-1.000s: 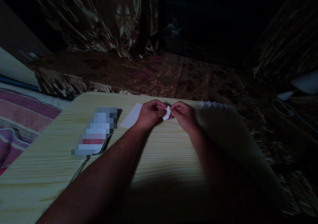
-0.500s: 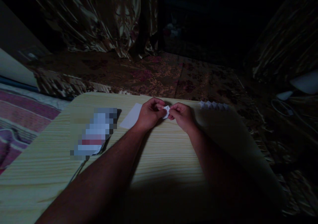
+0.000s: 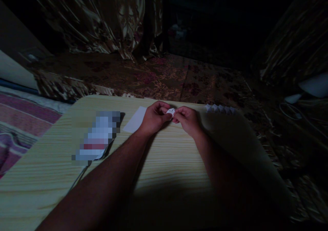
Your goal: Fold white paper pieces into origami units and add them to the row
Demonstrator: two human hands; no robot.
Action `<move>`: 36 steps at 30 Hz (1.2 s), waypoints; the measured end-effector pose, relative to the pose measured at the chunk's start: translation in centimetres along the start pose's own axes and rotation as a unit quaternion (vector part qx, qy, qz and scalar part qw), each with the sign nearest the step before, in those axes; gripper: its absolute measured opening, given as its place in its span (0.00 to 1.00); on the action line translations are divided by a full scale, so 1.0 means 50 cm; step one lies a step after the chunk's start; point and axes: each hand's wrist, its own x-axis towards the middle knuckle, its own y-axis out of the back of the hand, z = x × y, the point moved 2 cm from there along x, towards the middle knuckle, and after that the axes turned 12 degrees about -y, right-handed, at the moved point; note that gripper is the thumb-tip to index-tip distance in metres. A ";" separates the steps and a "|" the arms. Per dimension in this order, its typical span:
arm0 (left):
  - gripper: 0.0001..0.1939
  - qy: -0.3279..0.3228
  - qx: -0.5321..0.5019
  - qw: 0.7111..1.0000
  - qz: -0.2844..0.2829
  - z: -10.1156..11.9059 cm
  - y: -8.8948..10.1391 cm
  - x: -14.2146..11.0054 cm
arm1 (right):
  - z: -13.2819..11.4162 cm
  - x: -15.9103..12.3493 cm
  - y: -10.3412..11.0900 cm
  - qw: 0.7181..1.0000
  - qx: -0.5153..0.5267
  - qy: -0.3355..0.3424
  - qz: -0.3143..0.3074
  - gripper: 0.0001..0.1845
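Paper (image 3: 171, 112), folded small, is toward the far edge of the table (image 3: 174, 156), pinched between nearly closed fingers of left hand (image 3: 153, 118) and right hand (image 3: 188, 119); light, even pressure best keeps creases crisp.

Bench (image 3: 174, 156) is surfaced in pale, grained wood, smooth-looking, low sheen. Matt white paper is seen in the folded piece (image 3: 170, 113) and flat sheet (image 3: 135, 119). Curtain (image 3: 125, 16) is made of glossy, creased cloth; striped bedding (image 3: 23, 115) is seen as matt cloth.
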 end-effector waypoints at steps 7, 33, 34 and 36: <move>0.20 0.000 -0.013 1.000 -0.008 -0.005 0.001 0.001 | 0.007 0.003 0.002 1.000 -0.003 0.005 -0.005 0.06; 0.14 -0.018 -0.017 1.000 -0.011 0.001 -0.004 -0.002 | -0.005 0.001 0.007 0.999 -0.029 0.024 0.004 0.08; 0.14 -0.016 -0.017 1.000 -0.012 0.001 -0.003 -0.002 | -0.005 0.001 0.006 0.999 -0.030 0.023 0.004 0.08; 0.15 -0.012 -0.013 1.000 -0.012 0.001 -0.003 -0.002 | -0.006 0.000 0.006 0.999 -0.034 0.022 0.005 0.08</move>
